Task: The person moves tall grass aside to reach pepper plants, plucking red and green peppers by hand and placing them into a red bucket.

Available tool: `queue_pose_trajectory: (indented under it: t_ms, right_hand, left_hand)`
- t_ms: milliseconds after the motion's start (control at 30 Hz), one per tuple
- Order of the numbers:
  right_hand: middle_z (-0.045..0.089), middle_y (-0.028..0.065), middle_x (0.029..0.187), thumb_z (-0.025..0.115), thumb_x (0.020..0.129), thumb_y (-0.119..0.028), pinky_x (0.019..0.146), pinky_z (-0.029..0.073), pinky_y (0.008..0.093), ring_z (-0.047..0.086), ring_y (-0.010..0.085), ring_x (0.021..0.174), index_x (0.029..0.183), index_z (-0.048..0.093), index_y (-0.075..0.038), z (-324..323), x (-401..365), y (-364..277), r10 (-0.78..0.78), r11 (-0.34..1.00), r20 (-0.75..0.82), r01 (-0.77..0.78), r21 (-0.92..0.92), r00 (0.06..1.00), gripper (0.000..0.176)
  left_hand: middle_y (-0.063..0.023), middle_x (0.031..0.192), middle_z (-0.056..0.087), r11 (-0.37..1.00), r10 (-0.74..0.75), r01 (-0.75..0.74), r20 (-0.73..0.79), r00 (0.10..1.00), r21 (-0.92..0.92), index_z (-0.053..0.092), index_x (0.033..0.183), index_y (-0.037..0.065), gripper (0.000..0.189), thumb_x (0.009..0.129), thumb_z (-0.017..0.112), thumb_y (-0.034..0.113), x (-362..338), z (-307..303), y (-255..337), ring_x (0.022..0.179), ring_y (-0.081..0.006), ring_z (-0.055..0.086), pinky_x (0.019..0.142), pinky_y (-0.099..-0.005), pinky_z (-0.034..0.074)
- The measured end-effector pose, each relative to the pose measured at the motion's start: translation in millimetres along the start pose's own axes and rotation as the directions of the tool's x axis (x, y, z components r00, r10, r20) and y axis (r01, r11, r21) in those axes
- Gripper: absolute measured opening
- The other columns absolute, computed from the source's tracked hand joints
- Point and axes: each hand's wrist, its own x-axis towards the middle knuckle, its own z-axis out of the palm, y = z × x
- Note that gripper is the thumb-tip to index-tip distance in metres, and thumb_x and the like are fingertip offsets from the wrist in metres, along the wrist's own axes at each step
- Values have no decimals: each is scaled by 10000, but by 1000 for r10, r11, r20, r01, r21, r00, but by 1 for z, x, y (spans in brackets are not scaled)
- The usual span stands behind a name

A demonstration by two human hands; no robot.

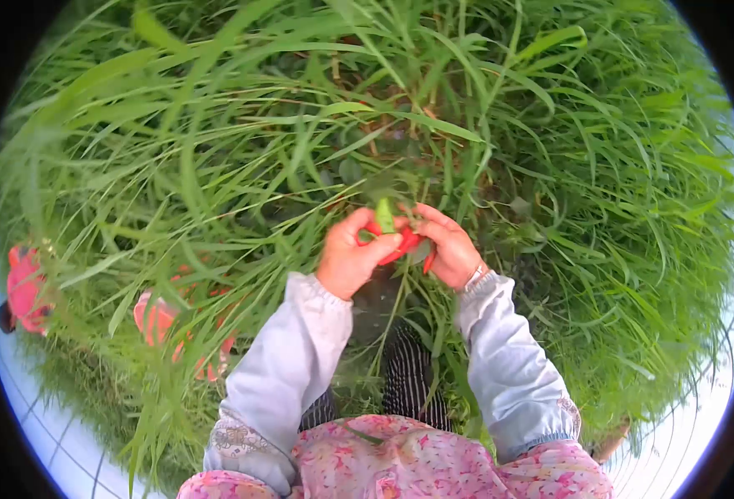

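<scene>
My left hand (346, 256) is closed around several red chili peppers (402, 246), with a green chili pepper (384, 216) pointing up between thumb and fingers. Close beside it, my right hand (450, 251) has its fingers bent and pinched at the stem side of the peppers. One red chili tip (428, 263) shows below the right hand's fingers; whether that hand grips it or a stem is hard to make out. Both hands are low among the plants, in front of my body.
Tall green grass (242, 141) surrounds the hands, with darker leafy plants (350, 170) underneath. To the left, pink-red and white objects (157, 316) show partly through the blades. At the far left edge is a person in a pink-red top (26, 291).
</scene>
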Motion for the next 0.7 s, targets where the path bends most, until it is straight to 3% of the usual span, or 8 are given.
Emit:
queue_pose_trajectory:
  t_ms: [100,133,300,400,467,600,667,700]
  right_hand:
    - [524,116,1256,470,875,-21,977,401,313,539,195,1088,1293,423,19,30,-8,23,-15,987,86,0,160,996,423]
    - [500,110,1286,471,877,-22,985,397,316,531,197,1101,1300,416,20,42,-12,25,-32,992,105,19,126,994,429]
    - [556,67,1127,459,930,-138,845,453,268,552,124,913,1287,450,-20,90,-29,31,-12,999,191,18,-33,981,376]
    - [563,65,1092,471,943,-214,826,448,247,546,110,907,1249,483,-29,130,-36,26,31,957,169,19,-288,985,358]
    - [578,48,1039,486,938,-292,822,441,243,537,106,939,1204,527,-54,154,-39,22,34,846,283,123,-519,959,360]
    - [581,73,1143,441,929,-408,1081,203,395,379,267,1240,1174,576,-95,191,-21,35,-40,479,503,458,-749,864,419]
    - [566,53,1200,419,926,-442,1109,80,421,252,290,1324,1186,571,-100,224,-20,38,-8,438,487,441,-783,873,455]
    - [569,39,1198,420,931,-420,1106,116,404,242,283,1320,1193,570,-99,239,-18,40,4,411,506,460,-787,862,441]
  left_hand:
    - [-27,902,621,971,-45,66,-93,995,232,599,1004,14,252,768,666,69,-25,-8,-14,814,-82,567,732,-237,471]
    - [-18,895,616,952,103,-73,-84,991,296,592,1012,16,263,765,662,74,-30,-12,-24,796,-83,566,720,-244,473]
    - [-2,928,600,1000,-1,-2,-116,993,-23,567,1074,22,321,771,665,67,-70,-14,-3,818,-76,551,745,-240,463]
    - [3,963,595,990,-33,15,-127,991,-139,546,1150,35,397,775,675,64,-95,-23,29,851,-78,555,787,-245,460]
    - [-1,998,592,902,-43,-2,-95,995,-432,529,1190,53,429,783,665,52,-111,-35,40,885,-85,563,807,-252,460]
    - [5,963,586,764,-60,-8,-83,995,-645,472,1258,127,506,794,649,30,-141,-69,75,823,-126,596,683,-418,559]
    - [-7,893,593,770,-5,-34,-59,998,-637,490,1228,112,475,791,656,32,-150,-92,84,705,-123,598,655,-370,555]
    - [-8,864,591,795,9,-52,-73,997,-605,497,1214,106,461,789,658,31,-156,-103,91,672,-121,592,639,-351,548]
